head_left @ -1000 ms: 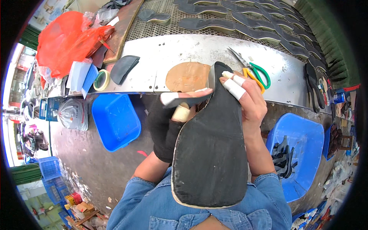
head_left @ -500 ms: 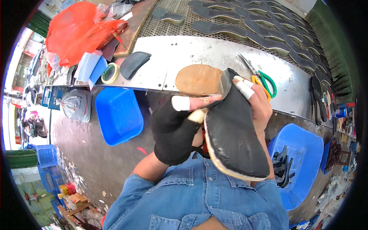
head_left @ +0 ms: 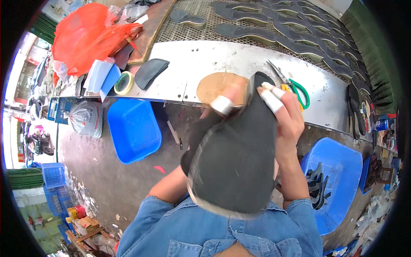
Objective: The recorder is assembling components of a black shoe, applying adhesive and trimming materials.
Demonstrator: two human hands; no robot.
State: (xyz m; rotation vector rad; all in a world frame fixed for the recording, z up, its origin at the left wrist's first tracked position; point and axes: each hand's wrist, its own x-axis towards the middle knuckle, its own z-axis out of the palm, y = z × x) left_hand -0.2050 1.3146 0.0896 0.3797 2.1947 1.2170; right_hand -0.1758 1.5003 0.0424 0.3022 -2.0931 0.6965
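A black covered shoe sole [head_left: 233, 165], pale along its edge, hangs in front of my chest, its wide end toward me, its narrow end over the bench edge. My right hand [head_left: 289, 120], with white tape on its fingers, grips it along the right side near the narrow end. On the other side is my left hand [head_left: 201, 132] in a black fingerless glove, partly behind the sole. Its taped finger is smeared by motion, so its grip is unclear. Beyond it lies a rounded tan piece [head_left: 214, 88]. Scissors [head_left: 297, 88] with green and yellow handles lie past my right hand.
On the metal bench [head_left: 188, 55] are black cut pieces [head_left: 150, 73] and a tape roll [head_left: 124, 83]. Several soles [head_left: 248, 32] rest on mesh behind. A blue basin [head_left: 133, 130] stands left, a blue tub [head_left: 338, 180] with black pieces right. A red bag [head_left: 85, 34] fills the far left.
The sole has swung left and turned its broad black face more fully into view. My left hand has shifted behind it, its finger moving off the edge. My right hand keeps its grip.
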